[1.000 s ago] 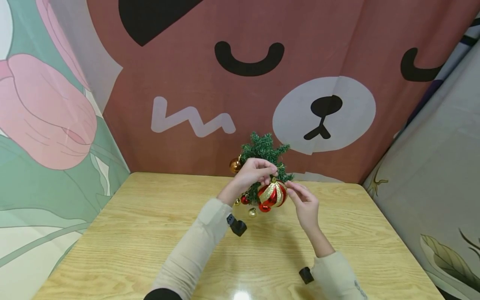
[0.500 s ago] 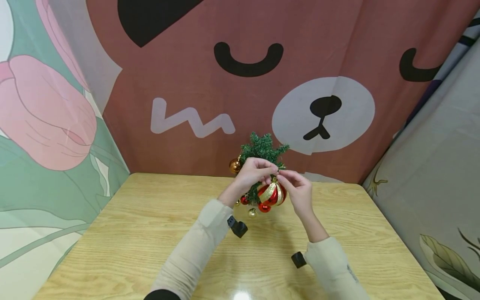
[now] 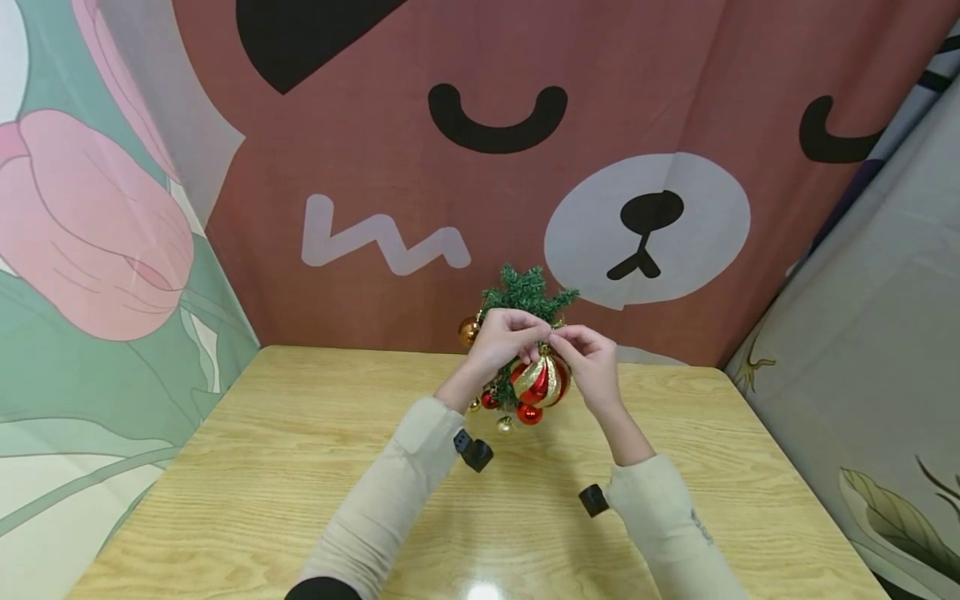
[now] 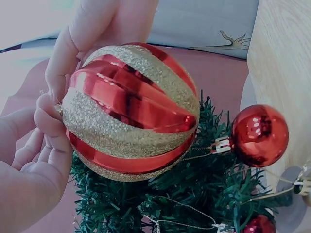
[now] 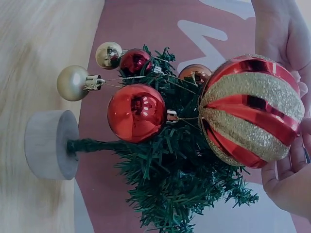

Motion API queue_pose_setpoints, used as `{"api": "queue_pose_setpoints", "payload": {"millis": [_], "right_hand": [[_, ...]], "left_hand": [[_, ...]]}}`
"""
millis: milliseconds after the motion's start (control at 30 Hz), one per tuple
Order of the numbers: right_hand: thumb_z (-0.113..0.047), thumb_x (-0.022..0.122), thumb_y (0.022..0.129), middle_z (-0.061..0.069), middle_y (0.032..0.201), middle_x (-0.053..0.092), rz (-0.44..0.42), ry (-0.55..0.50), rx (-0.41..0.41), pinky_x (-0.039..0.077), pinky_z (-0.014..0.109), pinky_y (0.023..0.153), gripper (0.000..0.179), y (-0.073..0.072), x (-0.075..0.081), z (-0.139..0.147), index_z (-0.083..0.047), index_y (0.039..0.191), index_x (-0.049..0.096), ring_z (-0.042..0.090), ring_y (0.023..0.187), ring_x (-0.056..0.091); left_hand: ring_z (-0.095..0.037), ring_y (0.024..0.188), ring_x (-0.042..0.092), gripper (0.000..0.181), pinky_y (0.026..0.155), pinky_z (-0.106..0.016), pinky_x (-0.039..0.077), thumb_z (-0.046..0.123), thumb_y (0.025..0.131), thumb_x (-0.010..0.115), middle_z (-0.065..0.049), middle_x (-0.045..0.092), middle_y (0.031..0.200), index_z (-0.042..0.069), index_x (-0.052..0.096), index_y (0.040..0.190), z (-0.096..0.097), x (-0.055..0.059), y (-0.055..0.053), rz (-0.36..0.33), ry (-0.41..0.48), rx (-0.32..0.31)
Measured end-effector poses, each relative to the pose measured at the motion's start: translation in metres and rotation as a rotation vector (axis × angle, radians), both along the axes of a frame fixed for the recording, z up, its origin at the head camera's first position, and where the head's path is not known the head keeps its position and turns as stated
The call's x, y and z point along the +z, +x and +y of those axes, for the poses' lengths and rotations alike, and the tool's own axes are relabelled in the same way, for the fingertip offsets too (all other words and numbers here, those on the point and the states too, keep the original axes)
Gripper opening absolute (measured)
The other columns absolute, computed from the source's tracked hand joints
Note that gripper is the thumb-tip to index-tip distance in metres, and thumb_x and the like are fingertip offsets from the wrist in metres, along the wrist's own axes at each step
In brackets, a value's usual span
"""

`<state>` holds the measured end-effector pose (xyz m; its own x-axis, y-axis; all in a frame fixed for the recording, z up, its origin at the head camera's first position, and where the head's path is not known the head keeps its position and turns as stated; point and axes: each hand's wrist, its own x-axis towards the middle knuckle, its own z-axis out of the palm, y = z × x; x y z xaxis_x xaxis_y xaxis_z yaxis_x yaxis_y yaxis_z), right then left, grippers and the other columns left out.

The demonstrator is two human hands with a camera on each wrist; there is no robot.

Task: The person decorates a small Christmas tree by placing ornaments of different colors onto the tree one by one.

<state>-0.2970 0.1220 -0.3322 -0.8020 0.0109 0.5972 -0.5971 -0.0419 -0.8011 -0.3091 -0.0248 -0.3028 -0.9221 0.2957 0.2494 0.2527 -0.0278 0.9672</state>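
A large red-and-gold striped Christmas bauble hangs against the front of a small artificial Christmas tree. My left hand and right hand meet just above it, thumbs and forefingers pinching around its hanging string. The string itself is mostly hidden by the fingertips. In the left wrist view, the left hand is close to the bauble's cap. The right wrist view has the right hand beside the bauble's top, with green branches behind it.
Smaller ornaments hang lower on the tree: a shiny red ball, a pale gold ball and an orange one. The tree's round white base stands on the wooden table, near a printed curtain.
My right hand has moved from the bauble's right side up and left to the left fingertips, and now pinches there. The bauble has risen and shifted slightly left.
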Motion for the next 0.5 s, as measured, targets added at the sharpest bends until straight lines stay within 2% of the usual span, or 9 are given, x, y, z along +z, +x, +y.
{"api": "queue_pose_setpoints", "payload": {"millis": [133, 267, 500], "right_hand": [[0.01, 0.058, 0.084, -0.009, 0.07, 0.061, -0.039, 0.021, -0.011, 0.045, 0.014, 0.058, 0.011, -0.003, 0.003, -0.002, 0.021, 0.083, 0.057, 0.002, 0.062, 0.054], [0.005, 0.058, 0.086, -0.009, 0.072, 0.061, -0.037, 0.03, -0.016, 0.044, 0.015, 0.059, 0.014, -0.01, 0.001, -0.004, 0.018, 0.084, 0.057, 0.003, 0.064, 0.053], [0.005, 0.058, 0.087, -0.008, 0.072, 0.06, -0.044, 0.04, -0.009, 0.042, 0.015, 0.06, 0.013, -0.016, 0.007, -0.009, 0.018, 0.084, 0.057, 0.003, 0.065, 0.051]], "left_hand": [[-0.009, 0.045, 0.053, 0.019, 0.046, -0.021, 0.045, 0.006, 0.089, 0.059, -0.002, 0.062, 0.063, -0.01, 0.066, 0.095, -0.001, 0.0, -0.003, 0.011, 0.0, 0.002], [-0.009, 0.045, 0.053, 0.019, 0.045, -0.021, 0.044, 0.005, 0.089, 0.059, -0.003, 0.062, 0.062, -0.011, 0.066, 0.095, -0.002, 0.002, -0.006, 0.028, -0.006, 0.021], [-0.009, 0.044, 0.052, 0.016, 0.044, -0.02, 0.044, 0.004, 0.088, 0.06, -0.006, 0.063, 0.063, -0.008, 0.068, 0.092, -0.002, 0.004, -0.01, 0.055, -0.038, 0.135]]}}
